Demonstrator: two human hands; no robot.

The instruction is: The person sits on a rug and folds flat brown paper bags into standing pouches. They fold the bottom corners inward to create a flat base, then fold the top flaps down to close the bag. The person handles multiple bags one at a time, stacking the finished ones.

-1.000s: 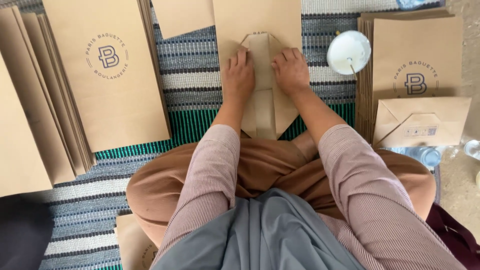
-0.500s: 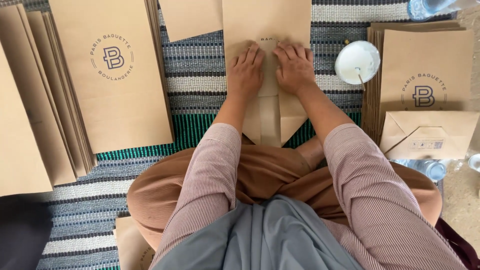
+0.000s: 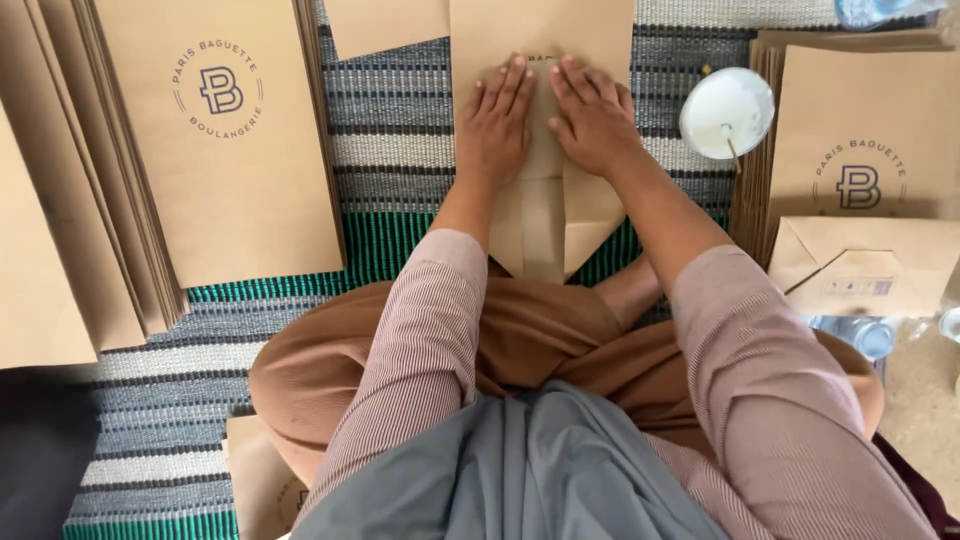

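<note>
In the head view, the person is sitting cross-legged on a striped woven floor mat (image 3: 400, 150) of grey, white and green bands, and both hands are pressing flat on a partly folded brown kraft-paper bag (image 3: 545, 215) lying at twelve o'clock from the knees. The left hand (image 3: 496, 120) and the right hand (image 3: 592, 115) are lying side by side, palms down with fingers straight and close together, holding nothing but bearing on the folded flap of the bag; compared with a second ago they are sitting higher up the paper, having slid away from the body toward the bag's far end, so the crease appears to be getting smoothed along its length and the bottom fold near the knees, with its pointed corners, is already lying formed. The bag itself is staying in the same spot on the mat, just beyond the crossed legs. At ten o'clock a fanned stack of flat brown paper bags with a round printed emblem (image 3: 215, 150) is resting well apart from the hands. At two o'clock a small round white container of paste with a thin stick in it (image 3: 727, 112) is standing near the right hand, not touching it. Further out at three o'clock another stack of finished brown paper bags (image 3: 860, 170) is lying, with one folded bag showing its bottom flap (image 3: 865, 265) on top.
</note>
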